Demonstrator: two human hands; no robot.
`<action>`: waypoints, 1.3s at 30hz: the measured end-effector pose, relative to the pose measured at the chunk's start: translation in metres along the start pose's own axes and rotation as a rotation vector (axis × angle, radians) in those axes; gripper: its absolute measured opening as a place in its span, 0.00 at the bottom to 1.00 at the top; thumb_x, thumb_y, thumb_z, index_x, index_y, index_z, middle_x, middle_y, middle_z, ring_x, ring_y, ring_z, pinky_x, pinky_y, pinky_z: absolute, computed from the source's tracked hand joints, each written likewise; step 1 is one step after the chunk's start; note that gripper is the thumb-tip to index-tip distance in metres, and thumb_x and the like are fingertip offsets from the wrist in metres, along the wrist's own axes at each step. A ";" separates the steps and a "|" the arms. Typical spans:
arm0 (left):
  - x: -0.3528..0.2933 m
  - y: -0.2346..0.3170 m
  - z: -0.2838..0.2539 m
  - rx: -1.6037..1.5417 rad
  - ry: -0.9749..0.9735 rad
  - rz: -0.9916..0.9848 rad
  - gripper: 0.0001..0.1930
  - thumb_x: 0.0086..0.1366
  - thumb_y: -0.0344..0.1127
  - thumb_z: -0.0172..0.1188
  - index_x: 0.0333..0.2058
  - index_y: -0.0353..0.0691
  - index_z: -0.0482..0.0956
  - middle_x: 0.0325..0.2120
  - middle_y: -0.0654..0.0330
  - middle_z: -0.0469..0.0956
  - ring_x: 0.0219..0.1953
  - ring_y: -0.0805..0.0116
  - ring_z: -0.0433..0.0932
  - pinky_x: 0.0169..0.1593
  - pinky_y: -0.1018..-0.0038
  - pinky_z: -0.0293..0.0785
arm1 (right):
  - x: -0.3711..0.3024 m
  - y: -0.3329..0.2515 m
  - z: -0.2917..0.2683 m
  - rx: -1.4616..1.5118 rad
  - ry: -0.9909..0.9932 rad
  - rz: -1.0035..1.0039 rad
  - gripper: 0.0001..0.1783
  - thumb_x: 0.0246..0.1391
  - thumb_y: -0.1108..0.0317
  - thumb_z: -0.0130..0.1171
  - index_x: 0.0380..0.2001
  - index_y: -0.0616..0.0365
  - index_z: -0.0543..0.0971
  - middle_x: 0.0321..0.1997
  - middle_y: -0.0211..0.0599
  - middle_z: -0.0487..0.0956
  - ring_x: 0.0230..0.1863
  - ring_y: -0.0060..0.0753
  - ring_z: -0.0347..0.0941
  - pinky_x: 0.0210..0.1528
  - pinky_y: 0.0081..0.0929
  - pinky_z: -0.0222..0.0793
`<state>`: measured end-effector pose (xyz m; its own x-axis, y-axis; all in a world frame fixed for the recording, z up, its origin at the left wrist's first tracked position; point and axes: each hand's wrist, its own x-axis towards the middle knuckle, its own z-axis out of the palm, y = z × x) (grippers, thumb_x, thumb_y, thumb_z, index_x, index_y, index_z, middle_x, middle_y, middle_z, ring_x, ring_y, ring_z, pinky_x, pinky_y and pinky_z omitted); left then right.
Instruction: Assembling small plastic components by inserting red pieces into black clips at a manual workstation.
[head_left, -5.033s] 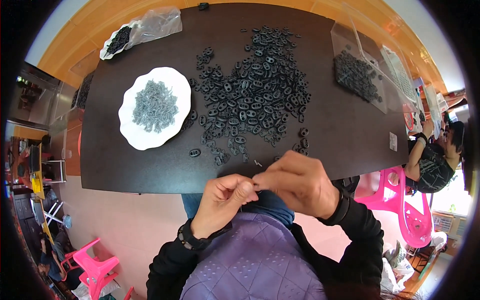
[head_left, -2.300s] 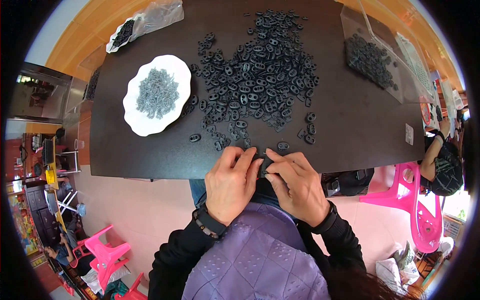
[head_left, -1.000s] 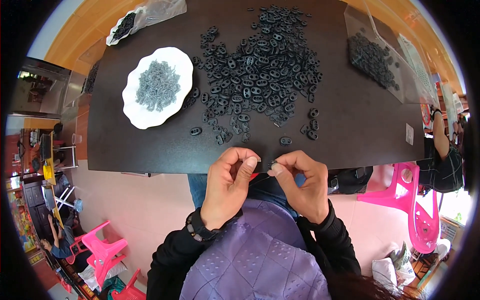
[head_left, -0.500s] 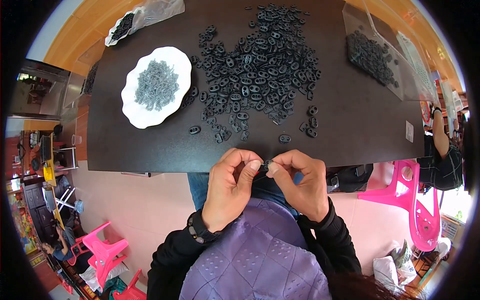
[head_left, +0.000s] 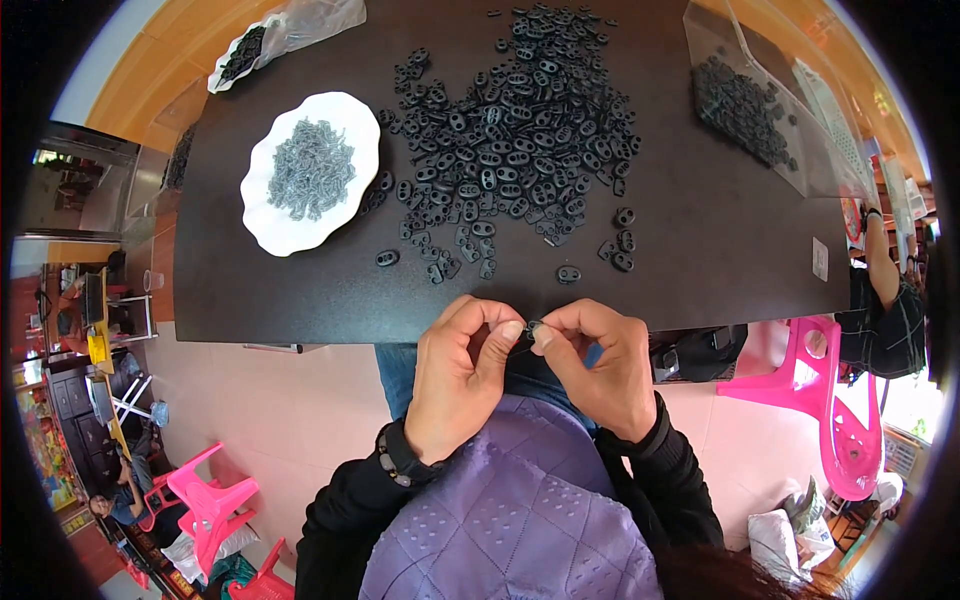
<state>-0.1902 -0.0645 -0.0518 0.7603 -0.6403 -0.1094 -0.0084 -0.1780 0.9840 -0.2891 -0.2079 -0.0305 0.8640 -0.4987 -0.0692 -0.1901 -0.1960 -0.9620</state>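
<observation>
At the table's near edge, my left hand [head_left: 458,375] and my right hand [head_left: 605,365] meet fingertip to fingertip. Thumb and forefinger of each are pinched on a small dark part [head_left: 530,329]; the fingers cover most of it, so its exact shape is hidden. Just beyond the hands lies a single black two-hole cord lock [head_left: 569,274]. A large heap of black two-hole plastic pieces [head_left: 510,140] spreads over the middle of the table. On the left, a white wavy-rimmed plate [head_left: 270,228] bears a pile of small silvery springs [head_left: 312,170].
A clear bin [head_left: 745,110] with black pieces stands at the right of the dark table [head_left: 720,250]. Far left is a white dish [head_left: 222,75] of black parts beside a plastic bag [head_left: 315,25]. Pink stools [head_left: 840,420] stand on the floor; other people are at both sides.
Both hands keep their pinch at the table edge, with only a slight shift at the fingertips. The whole view has moved a little; the heaps and plate look the same.
</observation>
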 end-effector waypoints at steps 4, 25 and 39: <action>-0.001 0.007 -0.003 0.128 -0.047 0.020 0.06 0.72 0.29 0.59 0.36 0.32 0.77 0.30 0.63 0.73 0.32 0.78 0.77 0.37 0.80 0.72 | -0.002 0.001 0.001 0.012 -0.006 0.021 0.04 0.57 0.74 0.64 0.30 0.63 0.82 0.25 0.31 0.83 0.26 0.14 0.74 0.29 0.17 0.66; -0.004 0.000 0.006 -0.059 0.035 -0.034 0.04 0.70 0.26 0.60 0.39 0.31 0.80 0.33 0.64 0.77 0.34 0.79 0.77 0.40 0.81 0.74 | -0.006 0.005 0.008 0.133 0.054 0.074 0.05 0.60 0.75 0.62 0.32 0.66 0.82 0.26 0.31 0.84 0.28 0.13 0.76 0.33 0.16 0.70; 0.014 0.002 0.006 -0.029 0.064 -0.059 0.12 0.75 0.36 0.55 0.45 0.33 0.83 0.34 0.63 0.79 0.27 0.81 0.73 0.29 0.84 0.72 | 0.003 0.012 0.006 0.171 0.067 0.094 0.06 0.62 0.73 0.60 0.33 0.66 0.81 0.30 0.32 0.85 0.32 0.15 0.77 0.37 0.16 0.71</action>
<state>-0.1829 -0.0784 -0.0521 0.7987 -0.5802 -0.1595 0.0562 -0.1919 0.9798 -0.2857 -0.2072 -0.0436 0.8122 -0.5641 -0.1488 -0.1817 -0.0021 -0.9834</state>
